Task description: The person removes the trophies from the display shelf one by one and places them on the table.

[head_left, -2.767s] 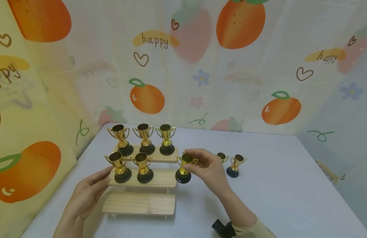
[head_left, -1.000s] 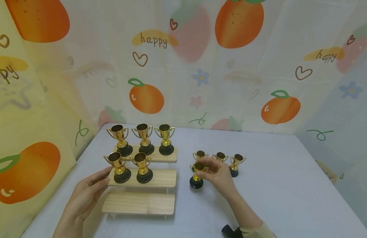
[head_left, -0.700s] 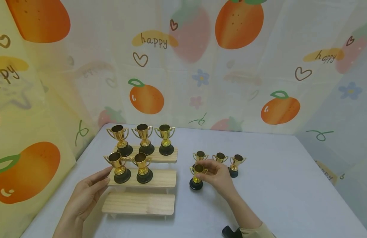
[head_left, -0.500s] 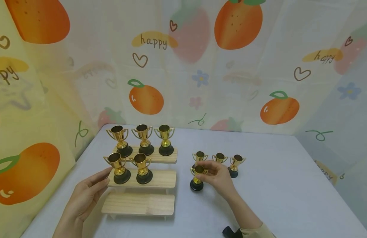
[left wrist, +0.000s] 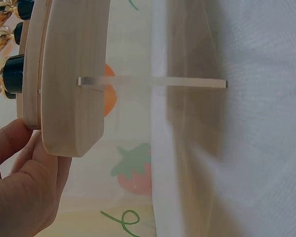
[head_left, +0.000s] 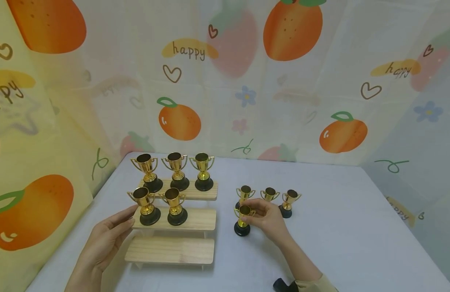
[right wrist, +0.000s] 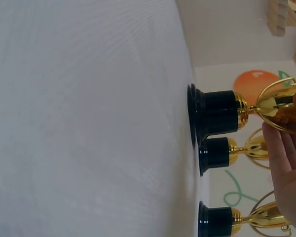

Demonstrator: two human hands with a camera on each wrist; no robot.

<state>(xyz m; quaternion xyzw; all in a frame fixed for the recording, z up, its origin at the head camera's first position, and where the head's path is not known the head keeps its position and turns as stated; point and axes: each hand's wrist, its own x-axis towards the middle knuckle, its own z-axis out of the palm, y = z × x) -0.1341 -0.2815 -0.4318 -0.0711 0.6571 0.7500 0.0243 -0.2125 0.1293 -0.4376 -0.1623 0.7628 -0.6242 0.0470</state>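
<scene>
Pinching one gold trophy (head_left: pixel 242 223) by its cup in the right grip (head_left: pixel 267 218), held upright, touching or just above the white surface (head_left: pixel 356 227), cannot tell which. Standing near, from 12 to 2 o'clock, three loose trophies (head_left: pixel 270 193). Toward 9 o'clock, a three-tier wooden stand (head_left: pixel 170 248), bearing three top-row trophies (head_left: pixel 175 163) and two second-row trophies (head_left: pixel 175 202). Farther at 9 o'clock, left grip (head_left: pixel 107 239) pinching the left end of the middle tier (head_left: pixel 201 219). Beyond, toward 12 o'clock, a fruit-patterned backdrop (head_left: pixel 298 121).
</scene>
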